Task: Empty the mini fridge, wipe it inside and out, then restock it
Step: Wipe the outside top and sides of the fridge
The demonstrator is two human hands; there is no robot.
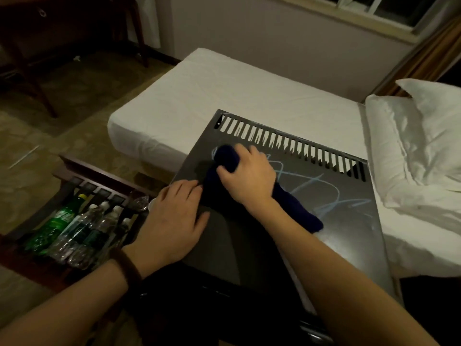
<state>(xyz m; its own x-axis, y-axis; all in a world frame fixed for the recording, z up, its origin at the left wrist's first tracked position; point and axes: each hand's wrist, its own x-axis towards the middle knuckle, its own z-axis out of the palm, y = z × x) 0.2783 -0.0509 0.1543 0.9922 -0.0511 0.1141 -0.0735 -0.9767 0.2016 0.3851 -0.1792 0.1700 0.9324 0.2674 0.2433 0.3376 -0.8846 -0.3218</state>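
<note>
We see the mini fridge (249, 233) from above, its dark grey top marked with pale blue scribbles and slotted with a row of vents along the far edge. Our right hand (249, 173) has its grip clamped on a dark blue cloth (294, 208), pressing it onto the top near the vents, while our left hand (174, 216) lies flat with fingers spread on the near left part of the top. Just beyond the fridge stands a bed (224, 96) with a white sheet, a pillow (419, 146) at its right. To the left, a dark wooden rack (82, 171) on patterned carpet (50, 146) holds a green bottle (57, 221) and clear bottles (94, 231) lying side by side.
</note>
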